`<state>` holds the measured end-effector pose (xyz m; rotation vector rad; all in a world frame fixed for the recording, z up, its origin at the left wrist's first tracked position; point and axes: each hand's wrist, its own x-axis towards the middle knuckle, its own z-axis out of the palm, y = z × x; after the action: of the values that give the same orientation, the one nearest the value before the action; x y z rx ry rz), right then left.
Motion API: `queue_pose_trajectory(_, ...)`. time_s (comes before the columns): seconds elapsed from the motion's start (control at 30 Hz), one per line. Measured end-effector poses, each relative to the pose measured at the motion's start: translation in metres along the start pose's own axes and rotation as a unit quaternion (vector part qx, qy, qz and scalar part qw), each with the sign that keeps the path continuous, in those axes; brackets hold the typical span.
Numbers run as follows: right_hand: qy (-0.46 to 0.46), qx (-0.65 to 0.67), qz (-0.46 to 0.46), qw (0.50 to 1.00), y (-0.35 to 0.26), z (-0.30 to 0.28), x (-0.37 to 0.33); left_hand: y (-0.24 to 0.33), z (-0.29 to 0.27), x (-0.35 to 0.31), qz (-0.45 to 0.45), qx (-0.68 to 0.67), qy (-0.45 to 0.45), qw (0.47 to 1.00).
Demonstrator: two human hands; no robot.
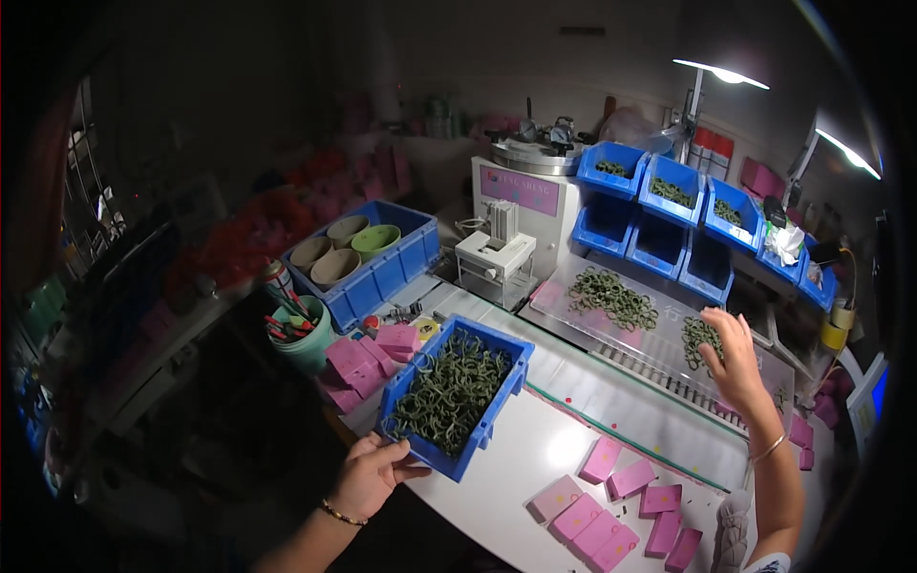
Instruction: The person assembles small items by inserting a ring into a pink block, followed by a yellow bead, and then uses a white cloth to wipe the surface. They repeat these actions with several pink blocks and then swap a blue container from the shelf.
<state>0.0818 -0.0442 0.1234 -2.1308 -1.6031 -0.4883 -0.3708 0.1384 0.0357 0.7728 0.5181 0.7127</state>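
Note:
My left hand (368, 482) grips the near corner of a blue plastic bin (499, 403), thumb over the rim. The bin is tilted and heaped with dark green small open rings (447, 393). Farther right, my right hand (734, 358) is raised over a flat, shiny tray (548, 298), its fingers extended and nothing visible in them. Beside that hand, partly hidden by it, lies a small pile of green rings (700, 336). A larger pile of green rings (611, 298) is spread to its left on the same tray.
Several pink blocks (630, 479) lie on the white table (497, 516), with more pink blocks (355, 363) left of the bin. Blue rack bins (657, 244) stand behind the tray. A blue crate (392, 272) holds round pots. A green bucket (308, 334) contains tools. Lamps (723, 74) shine above.

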Motion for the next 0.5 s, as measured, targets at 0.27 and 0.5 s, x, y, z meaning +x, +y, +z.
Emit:
queue_pose_trajectory(0.27,-0.046,0.027,0.006,0.999,-0.031,-0.031,-0.063,0.072,0.014,0.060,0.086,0.004,0.035,0.996)
queue_pose_trajectory(0.5,-0.011,0.053,0.077,0.996,-0.031,-0.044,-0.110,0.150,-0.039,0.216,0.201,-0.005,0.084,0.976)
